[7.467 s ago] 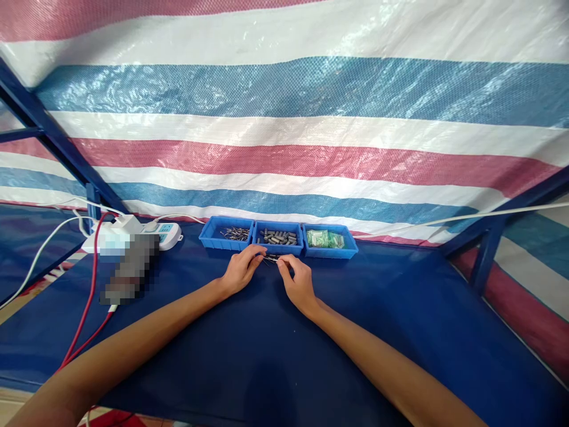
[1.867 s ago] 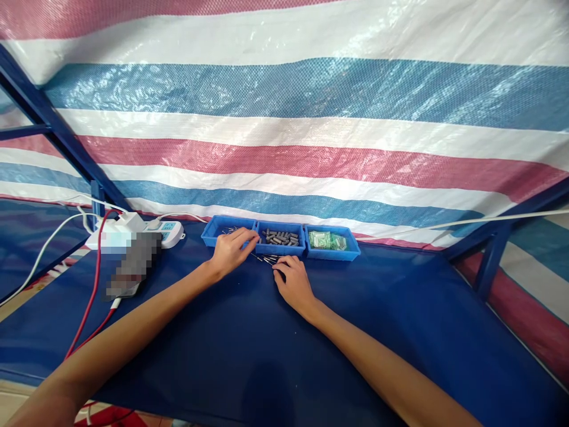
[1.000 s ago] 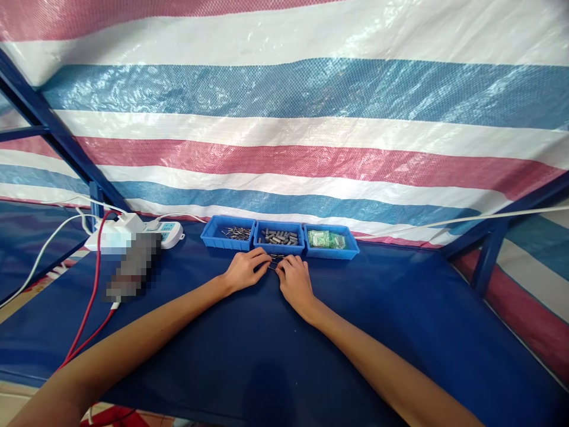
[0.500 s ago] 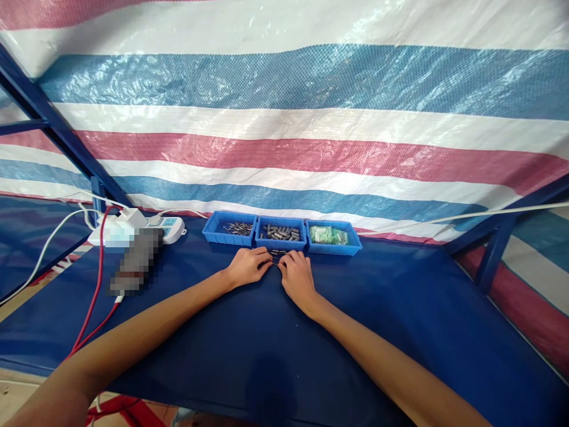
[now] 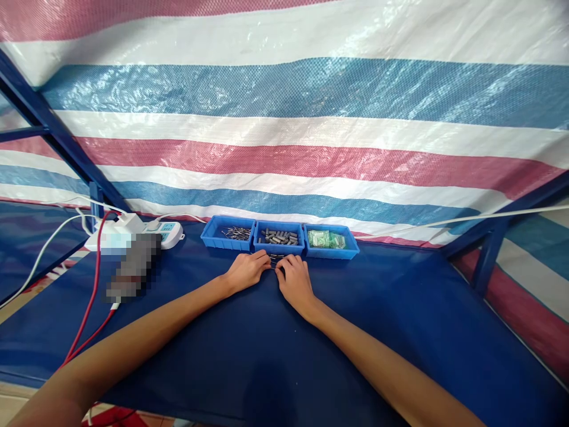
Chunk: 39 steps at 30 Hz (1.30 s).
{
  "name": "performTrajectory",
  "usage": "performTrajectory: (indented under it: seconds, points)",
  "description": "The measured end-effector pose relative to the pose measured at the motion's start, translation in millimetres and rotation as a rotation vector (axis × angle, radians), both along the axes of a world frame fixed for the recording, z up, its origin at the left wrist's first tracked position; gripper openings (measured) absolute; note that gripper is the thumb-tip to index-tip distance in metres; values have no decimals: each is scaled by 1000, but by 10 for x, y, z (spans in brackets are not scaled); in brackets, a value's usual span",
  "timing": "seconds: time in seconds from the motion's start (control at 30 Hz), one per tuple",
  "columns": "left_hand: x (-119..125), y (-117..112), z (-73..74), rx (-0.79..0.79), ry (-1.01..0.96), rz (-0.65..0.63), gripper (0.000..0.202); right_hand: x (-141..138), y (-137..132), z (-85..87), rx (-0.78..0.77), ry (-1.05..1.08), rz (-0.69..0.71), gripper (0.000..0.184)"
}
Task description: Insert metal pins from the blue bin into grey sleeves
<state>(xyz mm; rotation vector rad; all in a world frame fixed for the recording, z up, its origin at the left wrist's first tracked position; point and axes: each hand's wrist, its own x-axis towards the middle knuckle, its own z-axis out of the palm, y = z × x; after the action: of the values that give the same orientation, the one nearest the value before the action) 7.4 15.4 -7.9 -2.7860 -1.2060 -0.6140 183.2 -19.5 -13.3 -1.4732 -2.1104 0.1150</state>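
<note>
Just in front of the middle blue bin, my left hand (image 5: 249, 270) and my right hand (image 5: 296, 283) almost meet, fingertips pinched. A thin metal rod (image 5: 274, 267) spans the small gap between them, one end in each hand; its exact shape is too small to make out. Behind the fingers several more thin metal rods (image 5: 277, 257) lie on the table, partly covered by my hands. Similar slim metal pieces (image 5: 239, 233) lie in the left bin. Short grey metal cylinders (image 5: 279, 237) fill part of the middle bin.
The left bin (image 5: 213, 241), middle bin (image 5: 279, 249) and right bin (image 5: 331, 253) stand side by side; the right one holds green-and-clear packets (image 5: 326, 239). A white power strip (image 5: 173, 235), a blurred-out dark object (image 5: 136, 264) and a red cable (image 5: 93, 296) are at left. Striped sheeting (image 5: 284, 160) hangs behind.
The camera view has shifted slightly. Both hands stay pinched at nearly the same spot before the middle bin, and the right fingertips have moved a little nearer the left.
</note>
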Motion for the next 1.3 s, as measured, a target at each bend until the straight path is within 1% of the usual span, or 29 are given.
performTrajectory:
  seconds: [0.23,0.37,0.47,0.67,0.73,0.87,1.0,1.1,1.17,1.23,1.3]
  points:
    - [-1,-25,28,8,-125,-14,23,13,6,44,-41,127,-22,17]
    - [-11,-23,28,6,-177,-26,22,9,16,61,-33,195,-13,21]
    - [-23,-17,13,9,-231,-28,22,8,20,74,-23,233,18,23]
    - [-48,-15,-3,39,-332,-12,26,15,4,93,-18,298,117,22]
    - [-58,-12,5,29,-354,-37,26,14,-2,87,-16,290,115,23]
    - [-81,1,2,2,-399,-156,20,12,-3,68,-23,261,83,25]
    - [-78,-15,-18,47,-447,-217,17,14,7,53,-44,220,103,28]
    - [-64,-56,56,40,-479,-240,22,15,8,55,-80,206,129,33]
    - [-80,-63,175,42,-526,-181,24,14,6,62,-80,211,113,35]
    - [-139,-22,333,84,-555,-34,26,14,4,69,-47,214,94,33]
    - [-237,71,492,166,-532,135,25,15,3,69,-1,200,92,27]
